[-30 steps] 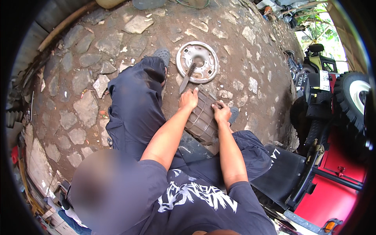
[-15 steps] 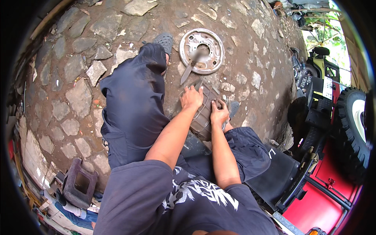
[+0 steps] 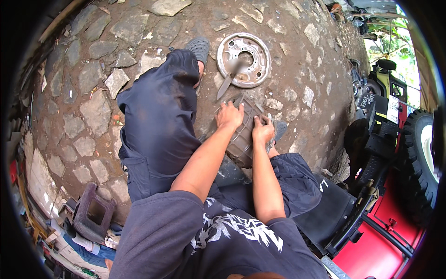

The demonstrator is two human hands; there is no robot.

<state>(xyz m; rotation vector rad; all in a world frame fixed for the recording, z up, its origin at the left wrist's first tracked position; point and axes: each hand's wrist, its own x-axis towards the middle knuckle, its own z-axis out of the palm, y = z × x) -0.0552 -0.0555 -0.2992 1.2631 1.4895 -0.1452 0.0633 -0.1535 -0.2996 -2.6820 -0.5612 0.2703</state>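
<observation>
A brown-grey ribbed metal casing (image 3: 241,142) stands tilted between my knees, its raised ribs forming a grid. My left hand (image 3: 229,115) lies over its upper left side, fingers bent around the edge. At the right edge, my right hand (image 3: 263,130) grips the casing with curled fingers and the thumb on the ribbed face. Whether something small is also pinched there is hidden. Just beyond lies a round, pale metal plate (image 3: 223,60) with a central hole and smaller holes. A knife-like blade (image 3: 225,87) rests against its near rim; its handle end looks blurred.
Uneven stones set in dirt form the ground (image 3: 95,114). To the right are a red vehicle body (image 3: 371,242), a black-treaded tyre (image 3: 413,162) and a black panel (image 3: 325,209). A dark purple frame-like stool (image 3: 94,214) stands at lower left.
Both hands stay on the casing. My right hand's fingers have shifted slightly along its edge. The whole view has moved a little, so the plate and ground appear slightly further right.
</observation>
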